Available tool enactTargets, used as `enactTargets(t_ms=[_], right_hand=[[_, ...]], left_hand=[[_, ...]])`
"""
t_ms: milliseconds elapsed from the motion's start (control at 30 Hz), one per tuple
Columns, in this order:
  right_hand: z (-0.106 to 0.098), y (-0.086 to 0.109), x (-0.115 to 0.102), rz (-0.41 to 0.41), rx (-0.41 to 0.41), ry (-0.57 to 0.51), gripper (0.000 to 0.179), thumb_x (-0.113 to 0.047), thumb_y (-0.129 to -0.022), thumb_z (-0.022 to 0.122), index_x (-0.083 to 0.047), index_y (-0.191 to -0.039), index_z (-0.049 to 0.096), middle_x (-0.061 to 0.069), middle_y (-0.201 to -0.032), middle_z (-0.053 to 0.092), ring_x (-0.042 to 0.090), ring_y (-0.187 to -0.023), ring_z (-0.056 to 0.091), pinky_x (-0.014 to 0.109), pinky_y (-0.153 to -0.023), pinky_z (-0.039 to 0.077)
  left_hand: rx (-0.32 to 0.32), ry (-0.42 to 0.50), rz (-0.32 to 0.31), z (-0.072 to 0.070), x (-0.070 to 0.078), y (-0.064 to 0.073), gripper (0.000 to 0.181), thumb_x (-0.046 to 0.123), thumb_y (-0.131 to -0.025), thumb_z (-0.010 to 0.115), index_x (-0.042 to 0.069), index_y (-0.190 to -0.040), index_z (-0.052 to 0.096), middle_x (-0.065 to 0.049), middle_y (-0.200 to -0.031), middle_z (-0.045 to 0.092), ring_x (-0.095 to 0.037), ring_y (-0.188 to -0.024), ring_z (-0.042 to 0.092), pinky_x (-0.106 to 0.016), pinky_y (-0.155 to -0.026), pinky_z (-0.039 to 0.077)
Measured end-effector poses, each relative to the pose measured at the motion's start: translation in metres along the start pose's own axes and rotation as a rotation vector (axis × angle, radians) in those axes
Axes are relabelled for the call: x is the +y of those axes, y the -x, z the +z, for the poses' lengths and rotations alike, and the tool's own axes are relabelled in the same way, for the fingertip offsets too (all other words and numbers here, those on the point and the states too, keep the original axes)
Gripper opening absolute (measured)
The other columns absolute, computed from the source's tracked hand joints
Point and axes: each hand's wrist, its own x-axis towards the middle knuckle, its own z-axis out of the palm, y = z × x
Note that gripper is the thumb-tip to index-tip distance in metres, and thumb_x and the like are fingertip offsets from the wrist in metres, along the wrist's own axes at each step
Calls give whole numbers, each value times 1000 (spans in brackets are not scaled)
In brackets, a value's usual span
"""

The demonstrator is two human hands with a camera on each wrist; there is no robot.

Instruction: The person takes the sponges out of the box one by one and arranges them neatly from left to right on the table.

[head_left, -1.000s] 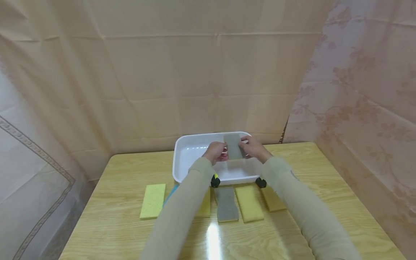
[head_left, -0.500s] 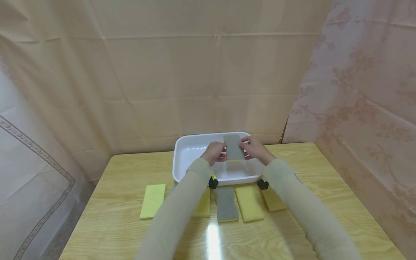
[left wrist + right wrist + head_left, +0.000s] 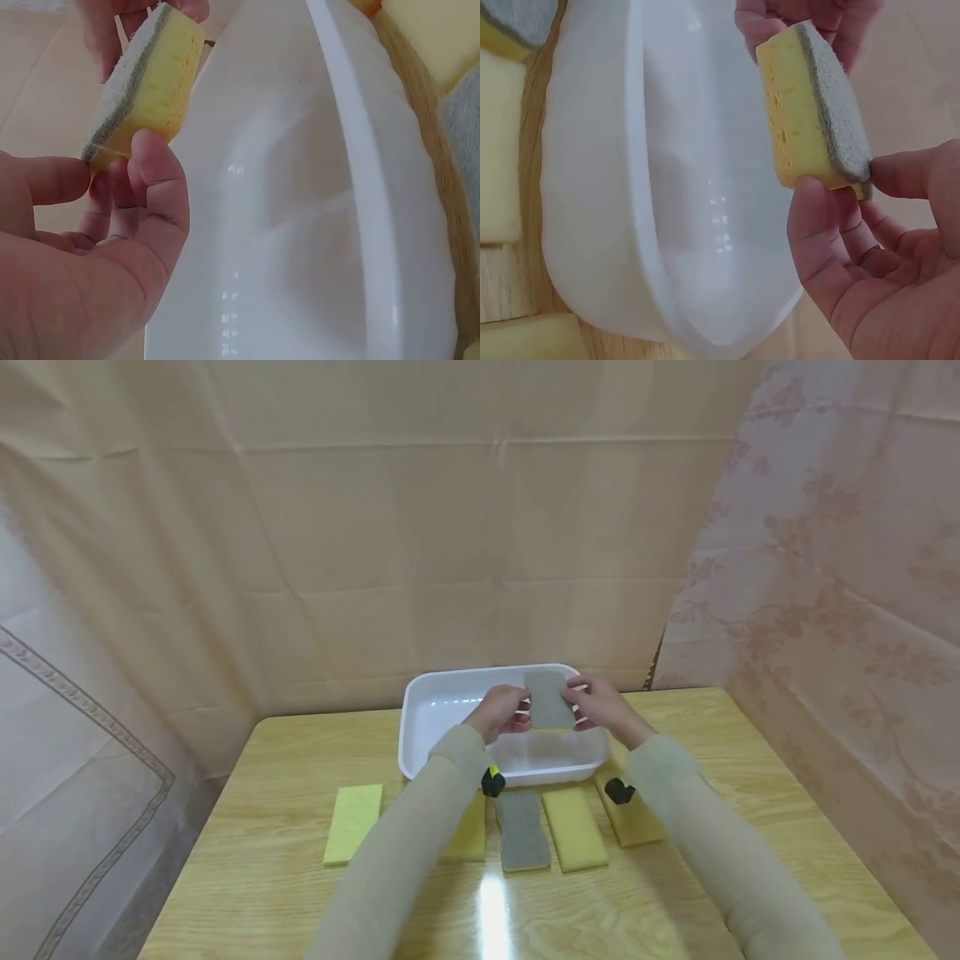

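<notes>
Above the white plastic basin (image 3: 427, 727), both hands hold one scrub sponge (image 3: 549, 700) with a grey scouring side up and a yellow foam side below. The left hand (image 3: 501, 710) pinches its left edge, thumb on the grey face and fingertips under the foam, as the left wrist view shows. At the opposite edge the right hand (image 3: 600, 708) pinches it the same way; in the right wrist view its thumb lies at the sponge's (image 3: 802, 112) grey corner. The basin's inside shows white and glossy beneath the hands.
A row of sponges lies on the wooden table (image 3: 285, 793) before the basin: a bright yellow one (image 3: 354, 823), a grey one (image 3: 522, 832), a yellow one (image 3: 575, 830) and others partly under the sleeves. A beige curtain (image 3: 495, 527) hangs behind.
The held sponge has shifted slightly right and lies straighter. The right hand and forearm have moved a little right, uncovering more of the rightmost sponge on the table.
</notes>
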Motion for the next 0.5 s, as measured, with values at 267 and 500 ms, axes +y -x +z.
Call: enactTargets(t_ms=[267, 500], right_hand=[[-7, 12, 7, -6, 15, -10, 47, -24, -107, 50, 7, -143, 43, 26, -121, 57, 25, -86, 64, 36, -71, 62], [-14, 26, 12, -2, 48, 2, 50, -26, -107, 51, 4, -146, 42, 26, -126, 56, 26, -89, 62, 34, -72, 61]], left_hand=[[-87, 60, 18, 8, -4, 4, 13, 14, -105, 48, 3, -100, 54, -5, -84, 52, -14, -66, 54, -22, -61, 55], [-96, 72, 31, 19, -7, 6, 15, 16, -105, 49, 2, -103, 55, -5, -85, 52, -13, -66, 55, -22, -62, 56]])
